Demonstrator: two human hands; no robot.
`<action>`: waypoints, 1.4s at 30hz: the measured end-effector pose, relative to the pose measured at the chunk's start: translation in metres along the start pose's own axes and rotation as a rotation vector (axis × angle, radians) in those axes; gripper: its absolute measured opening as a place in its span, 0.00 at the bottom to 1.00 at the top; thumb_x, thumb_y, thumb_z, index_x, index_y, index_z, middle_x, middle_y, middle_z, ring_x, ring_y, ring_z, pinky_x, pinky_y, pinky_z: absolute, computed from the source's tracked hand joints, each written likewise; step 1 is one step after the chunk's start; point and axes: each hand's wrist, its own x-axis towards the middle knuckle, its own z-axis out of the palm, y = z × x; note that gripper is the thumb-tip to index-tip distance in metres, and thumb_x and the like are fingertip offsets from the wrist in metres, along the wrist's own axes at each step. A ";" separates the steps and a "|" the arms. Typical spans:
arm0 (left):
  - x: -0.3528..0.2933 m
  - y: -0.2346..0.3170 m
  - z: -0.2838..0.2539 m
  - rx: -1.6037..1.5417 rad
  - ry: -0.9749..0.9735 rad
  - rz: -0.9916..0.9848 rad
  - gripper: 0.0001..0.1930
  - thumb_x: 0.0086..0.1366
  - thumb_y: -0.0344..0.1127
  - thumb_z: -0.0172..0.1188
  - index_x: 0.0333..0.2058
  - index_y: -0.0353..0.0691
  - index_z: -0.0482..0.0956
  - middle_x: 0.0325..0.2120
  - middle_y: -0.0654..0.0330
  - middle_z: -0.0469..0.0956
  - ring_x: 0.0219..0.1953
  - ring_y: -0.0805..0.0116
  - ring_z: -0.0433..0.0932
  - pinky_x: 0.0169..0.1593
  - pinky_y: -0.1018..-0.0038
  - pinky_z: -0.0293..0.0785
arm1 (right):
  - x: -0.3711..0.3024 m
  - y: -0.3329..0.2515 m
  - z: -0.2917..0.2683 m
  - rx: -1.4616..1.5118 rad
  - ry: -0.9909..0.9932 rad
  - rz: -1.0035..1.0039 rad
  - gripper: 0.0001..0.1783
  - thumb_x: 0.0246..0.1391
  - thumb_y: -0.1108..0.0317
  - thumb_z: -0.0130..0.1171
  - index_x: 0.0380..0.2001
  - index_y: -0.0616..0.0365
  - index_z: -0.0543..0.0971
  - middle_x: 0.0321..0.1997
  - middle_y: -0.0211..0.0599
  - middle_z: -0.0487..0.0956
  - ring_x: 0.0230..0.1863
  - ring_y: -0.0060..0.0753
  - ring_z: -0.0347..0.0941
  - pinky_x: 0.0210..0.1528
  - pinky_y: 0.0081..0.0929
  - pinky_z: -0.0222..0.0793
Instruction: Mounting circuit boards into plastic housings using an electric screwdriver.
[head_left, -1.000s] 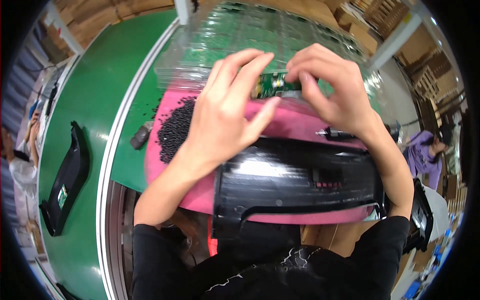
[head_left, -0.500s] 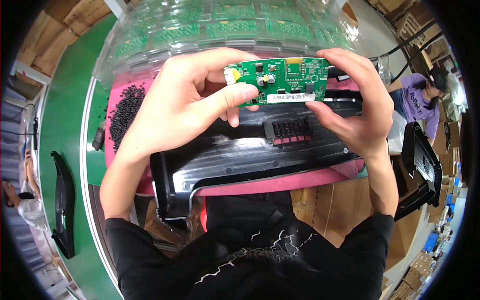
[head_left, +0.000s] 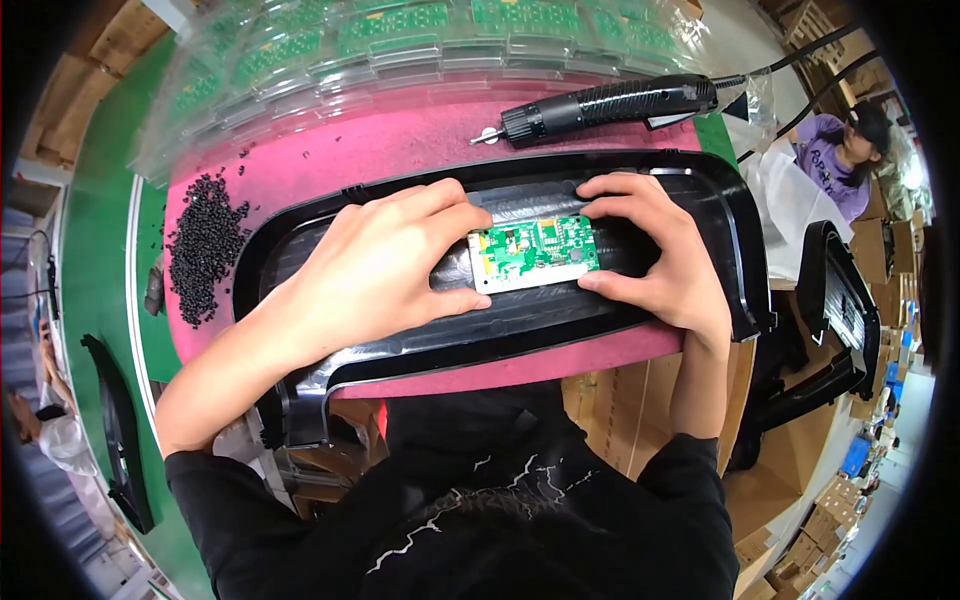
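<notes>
While left hand (head_left: 385,260) and right hand (head_left: 665,245) pinch its 2 ends, the board (head_left: 540,250) (likely light, stiff, fragile; best held edgewise) is between the long edges of the shell (head_left: 540,310).

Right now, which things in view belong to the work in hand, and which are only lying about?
In the work:
- board, held between the left hand and right hand
- black shell, beneath it

Lying about, apparently, since untouched:
- driver
- heap of small black parts
- clear trays
- black piece at far left
</notes>
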 end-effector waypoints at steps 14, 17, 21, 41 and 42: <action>0.006 -0.002 0.007 0.082 0.050 0.023 0.28 0.45 0.36 0.76 0.46 0.36 0.78 0.39 0.58 0.76 0.38 0.54 0.79 0.38 0.65 0.77 | 0.006 0.011 0.005 -0.094 -0.012 -0.029 0.27 0.35 0.72 0.75 0.44 0.62 0.79 0.53 0.40 0.77 0.55 0.47 0.70 0.58 0.37 0.67; 0.001 -0.002 0.001 0.074 0.032 0.018 0.28 0.45 0.36 0.76 0.46 0.37 0.78 0.38 0.59 0.75 0.37 0.56 0.79 0.37 0.65 0.77 | 0.006 0.003 0.008 -0.107 -0.011 -0.024 0.28 0.34 0.72 0.74 0.43 0.63 0.79 0.53 0.41 0.77 0.56 0.47 0.71 0.58 0.37 0.68; -0.013 -0.002 -0.008 0.057 0.000 0.022 0.29 0.48 0.37 0.74 0.50 0.37 0.76 0.41 0.59 0.74 0.38 0.55 0.79 0.39 0.64 0.77 | 0.007 -0.015 0.010 -0.143 -0.013 -0.012 0.30 0.32 0.73 0.74 0.45 0.63 0.78 0.53 0.42 0.77 0.56 0.49 0.71 0.59 0.38 0.67; -0.104 -0.134 -0.089 0.376 0.480 -0.629 0.07 0.51 0.22 0.65 0.32 0.30 0.83 0.26 0.46 0.82 0.30 0.53 0.83 0.38 0.64 0.78 | 0.026 -0.012 -0.046 -0.365 0.363 0.379 0.29 0.65 0.62 0.57 0.66 0.50 0.65 0.50 0.38 0.76 0.50 0.26 0.69 0.55 0.24 0.63; -0.101 -0.136 -0.090 0.368 0.478 -0.619 0.07 0.51 0.22 0.65 0.32 0.30 0.83 0.26 0.46 0.82 0.30 0.53 0.83 0.38 0.64 0.78 | 0.035 -0.005 -0.048 -0.154 0.311 0.378 0.27 0.66 0.63 0.56 0.66 0.51 0.66 0.48 0.35 0.74 0.48 0.23 0.68 0.54 0.21 0.63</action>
